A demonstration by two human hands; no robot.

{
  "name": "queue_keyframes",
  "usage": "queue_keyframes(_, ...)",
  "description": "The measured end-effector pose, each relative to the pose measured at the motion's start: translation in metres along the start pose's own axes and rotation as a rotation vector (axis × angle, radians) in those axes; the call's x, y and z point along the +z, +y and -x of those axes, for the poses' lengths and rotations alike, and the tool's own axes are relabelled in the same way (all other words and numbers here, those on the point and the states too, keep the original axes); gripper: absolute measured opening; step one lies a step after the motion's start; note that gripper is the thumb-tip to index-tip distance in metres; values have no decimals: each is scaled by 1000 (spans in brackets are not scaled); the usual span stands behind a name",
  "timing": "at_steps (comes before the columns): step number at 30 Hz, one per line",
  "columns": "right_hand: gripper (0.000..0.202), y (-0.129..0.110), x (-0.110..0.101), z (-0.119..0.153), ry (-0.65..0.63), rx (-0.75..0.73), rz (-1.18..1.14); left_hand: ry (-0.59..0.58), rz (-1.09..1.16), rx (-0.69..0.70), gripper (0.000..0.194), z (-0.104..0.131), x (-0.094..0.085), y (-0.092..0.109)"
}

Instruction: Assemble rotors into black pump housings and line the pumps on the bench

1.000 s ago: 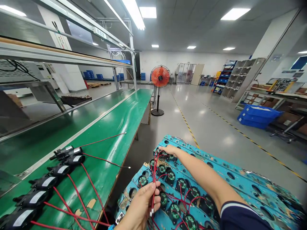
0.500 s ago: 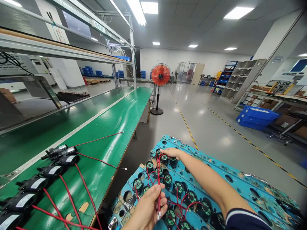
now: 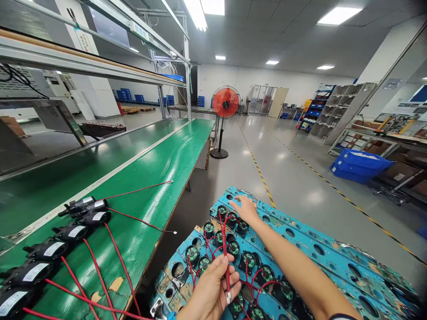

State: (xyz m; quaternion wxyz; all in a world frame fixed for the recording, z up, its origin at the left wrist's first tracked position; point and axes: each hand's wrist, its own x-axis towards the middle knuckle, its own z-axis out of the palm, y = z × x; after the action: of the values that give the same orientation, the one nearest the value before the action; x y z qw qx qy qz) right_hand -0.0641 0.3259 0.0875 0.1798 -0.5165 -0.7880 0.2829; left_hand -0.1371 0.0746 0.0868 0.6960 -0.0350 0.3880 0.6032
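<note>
My left hand [image 3: 213, 282] is closed, pinching a bundle of red wires [image 3: 228, 280] between thumb and fingers. A small white connector [image 3: 228, 297] sticks out below the fingertips. The wires run up to round black motors with green ends [image 3: 232, 218], which sit in holes of a blue perforated plate [image 3: 290, 242]. Above the plate's far corner, beside those motors, my right hand [image 3: 246, 209] has its fingers apart and holds nothing. More such motors [image 3: 248, 260] stand in rows around my left hand, some partly hidden by it.
To the left runs a green-topped bench [image 3: 160, 178] with a chipped edge. Several black cylindrical motors [image 3: 53, 250] with white labels lie there, their red leads trailing towards me. A red fan [image 3: 226, 104] stands beyond, and blue bins [image 3: 360, 164] sit on the floor at right.
My right hand has let go of the wires by the far motors and moved slightly right and up, its fingers spreading. My left hand keeps hold of the wires, a little further right.
</note>
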Motion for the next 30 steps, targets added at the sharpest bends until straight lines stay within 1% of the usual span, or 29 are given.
queue_keyframes(2,68,-4,-15,20,-14,-36,-76,59,41,-2,10,2,5,1)
queue_keyframes(3,75,-5,-20,34,-57,-48,-106,86,67,-3,10,3,7,1)
queue_keyframes(4,80,-5,-23,52,-126,-59,-149,107,95,-5,10,4,10,0)
queue_keyframes(6,78,-5,-23,91,-325,-69,-308,125,152,-7,8,5,16,-2)
queue_keyframes(7,73,-5,-20,110,-433,-49,-462,126,177,-7,8,5,19,-5)
queue_keyframes(8,68,-5,-16,127,-522,0,-625,125,201,-7,7,5,22,-8)
queue_keyframes(9,62,-6,-10,142,-584,73,-793,122,220,-5,8,5,24,-11)
queue_keyframes(10,57,-8,-5,152,-613,160,-939,118,231,-1,9,4,26,-14)
queue_keyframes(11,52,-10,0,160,-615,244,-1045,115,231,5,10,3,28,-16)
queue_keyframes(13,44,-13,9,164,-594,352,-1178,118,208,19,10,1,31,-20)
queue_keyframes(15,41,-16,13,160,-568,368,-1230,132,173,29,10,-1,31,-21)
queue_keyframes(17,40,-17,14,152,-524,321,-1226,151,142,32,9,-3,30,-23)
queue_keyframes(19,40,-17,12,141,-438,202,-1092,177,114,16,11,-2,26,-25)
queue_keyframes(20,40,-15,10,135,-378,95,-943,188,94,1,14,-1,23,-26)
queue_keyframes(21,39,-14,8,128,-302,-46,-709,191,69,-14,17,2,19,-28)
queue_keyframes(22,38,-11,6,121,-220,-199,-422,181,42,-31,20,5,14,-30)
queue_keyframes(23,37,-9,4,114,-144,-337,-130,157,12,-47,23,9,10,-33)
queue_keyframes(24,35,-6,2,107,-87,-441,121,120,-20,-61,26,14,5,-35)
queue_keyframes(25,34,-3,2,101,-55,-504,309,78,-53,-73,31,18,1,-38)
queue_keyframes(26,32,-1,2,95,-54,-529,429,39,-85,-89,38,23,-3,-39)
queue_keyframes(28,28,2,7,88,-108,-523,529,-14,-150,-122,50,33,-9,-41)
queue_keyframes(30,25,2,15,84,-167,-535,624,-30,-200,-146,57,41,-14,-41)
